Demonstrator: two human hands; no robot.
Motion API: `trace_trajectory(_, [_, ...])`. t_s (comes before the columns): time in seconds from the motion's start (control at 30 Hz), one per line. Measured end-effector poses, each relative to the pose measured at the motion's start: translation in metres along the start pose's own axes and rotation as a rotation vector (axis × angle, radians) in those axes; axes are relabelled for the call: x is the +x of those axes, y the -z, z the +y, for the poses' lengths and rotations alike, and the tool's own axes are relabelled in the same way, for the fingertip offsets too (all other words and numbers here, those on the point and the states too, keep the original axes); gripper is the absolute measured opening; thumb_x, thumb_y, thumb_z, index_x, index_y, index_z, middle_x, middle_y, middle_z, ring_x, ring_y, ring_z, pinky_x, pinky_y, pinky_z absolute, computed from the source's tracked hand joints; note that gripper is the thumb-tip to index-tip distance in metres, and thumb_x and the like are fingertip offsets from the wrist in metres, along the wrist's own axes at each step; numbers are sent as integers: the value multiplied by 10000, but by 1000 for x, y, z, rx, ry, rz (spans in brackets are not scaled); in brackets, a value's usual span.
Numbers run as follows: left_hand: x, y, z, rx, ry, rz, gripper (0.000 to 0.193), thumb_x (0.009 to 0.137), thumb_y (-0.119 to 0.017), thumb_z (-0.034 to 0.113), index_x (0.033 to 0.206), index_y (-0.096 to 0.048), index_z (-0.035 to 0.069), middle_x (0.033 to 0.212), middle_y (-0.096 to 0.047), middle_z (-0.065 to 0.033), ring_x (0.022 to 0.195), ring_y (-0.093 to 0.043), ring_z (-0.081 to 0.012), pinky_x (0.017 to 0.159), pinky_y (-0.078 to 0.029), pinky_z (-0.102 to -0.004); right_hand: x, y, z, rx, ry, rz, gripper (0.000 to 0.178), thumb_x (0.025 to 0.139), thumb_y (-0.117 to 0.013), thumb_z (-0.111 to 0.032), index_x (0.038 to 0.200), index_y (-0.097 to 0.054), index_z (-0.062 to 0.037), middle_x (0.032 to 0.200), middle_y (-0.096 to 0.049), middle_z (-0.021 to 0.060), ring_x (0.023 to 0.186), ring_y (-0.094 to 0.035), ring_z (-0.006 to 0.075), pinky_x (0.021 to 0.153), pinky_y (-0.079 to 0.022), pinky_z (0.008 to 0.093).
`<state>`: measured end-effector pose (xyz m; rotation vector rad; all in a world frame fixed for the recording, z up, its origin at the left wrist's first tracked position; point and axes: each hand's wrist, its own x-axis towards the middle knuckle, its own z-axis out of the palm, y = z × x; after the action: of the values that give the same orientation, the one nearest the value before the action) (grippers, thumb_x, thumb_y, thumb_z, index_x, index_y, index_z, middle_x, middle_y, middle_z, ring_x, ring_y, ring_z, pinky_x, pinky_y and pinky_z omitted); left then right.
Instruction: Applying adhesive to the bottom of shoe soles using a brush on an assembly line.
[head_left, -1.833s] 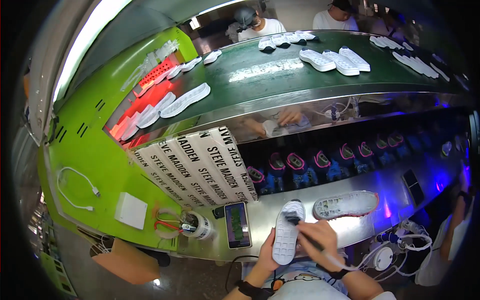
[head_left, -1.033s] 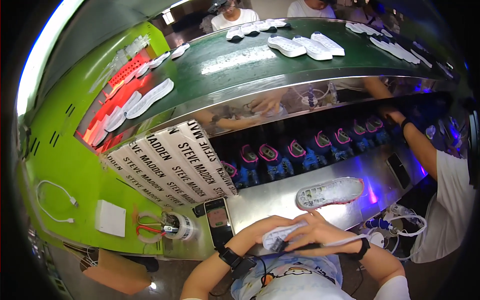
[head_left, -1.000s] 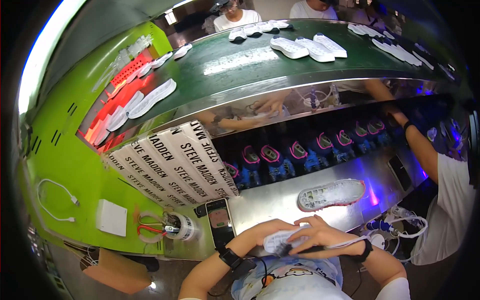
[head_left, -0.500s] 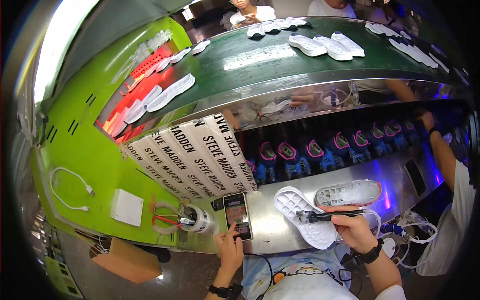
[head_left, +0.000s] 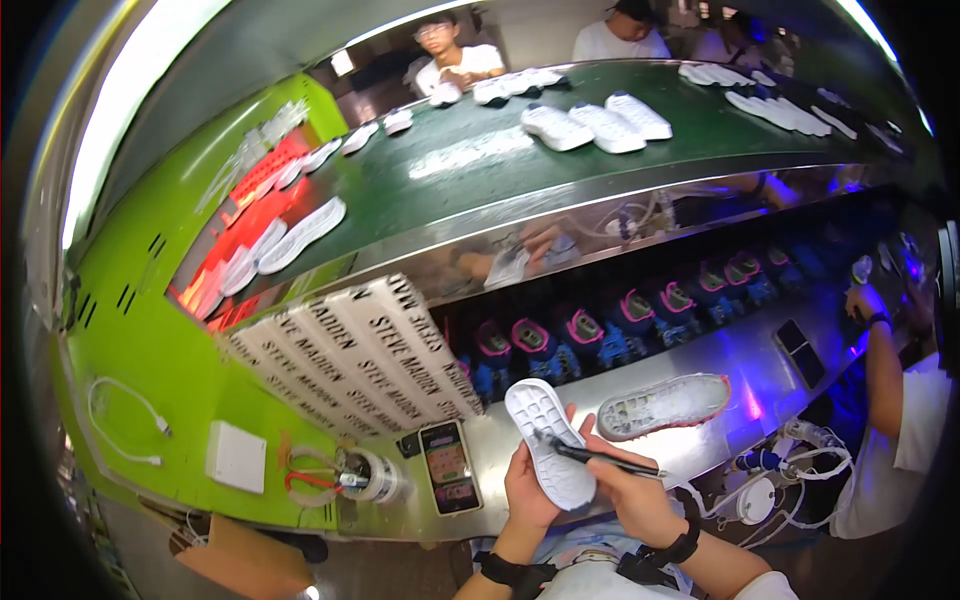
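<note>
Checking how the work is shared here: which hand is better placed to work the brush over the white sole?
Probably the right. The right hand already holds the brush, its tip on the white sole. The left hand grips the sole from below, steadying it.

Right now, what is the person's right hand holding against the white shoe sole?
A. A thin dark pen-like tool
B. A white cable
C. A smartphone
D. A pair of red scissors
A: the right hand grips a thin dark pen-like tool, its tip on the white shoe sole held by the left hand.
</note>
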<state>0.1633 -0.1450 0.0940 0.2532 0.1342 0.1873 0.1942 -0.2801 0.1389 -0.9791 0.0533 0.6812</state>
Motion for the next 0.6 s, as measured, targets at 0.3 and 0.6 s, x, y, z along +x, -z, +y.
trace_trajectory(0.3, [17, 19, -10, 12, 121, 76, 545, 954, -371, 335, 1402, -359, 26, 1420, -410, -179, 1268, -443, -323, 1078, -340, -419, 23, 1, -51, -1049, 1016, -102, 305, 716, -743, -52, 1017, -699, -44, 994, -685, 49, 814, -546, 196, 768, -453, 322])
trace_trajectory(0.6, [30, 0, -8, -306, 170, -57, 595, 883, -527, 379, 1374, -405, 66, 1287, -508, -139, 1063, -491, -299, 922, -433, -425, 11, 10, -37, -926, 760, -471, 166, 827, -662, -103, 980, -697, -45, 778, -676, 78, 711, -640, 184, 699, -484, 267])
